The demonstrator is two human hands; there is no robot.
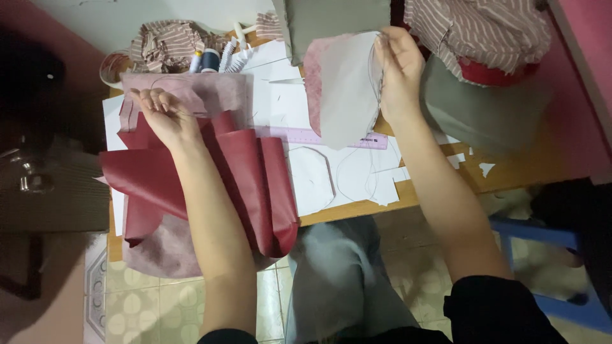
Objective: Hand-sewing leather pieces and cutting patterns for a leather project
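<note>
now the right hand (398,67) pinches a thread at the pale cloth piece (341,89), the left hand (162,114) presses loosely on dark red cloth (248,172); pulling the stitch snug seems next.

I see no packages, signs or screens from here. The nearest thing to a label is the printed scale on the pale purple ruler (331,136) lying flat across the white paper on the table, partly covered by the cloth piece held above it.
</note>
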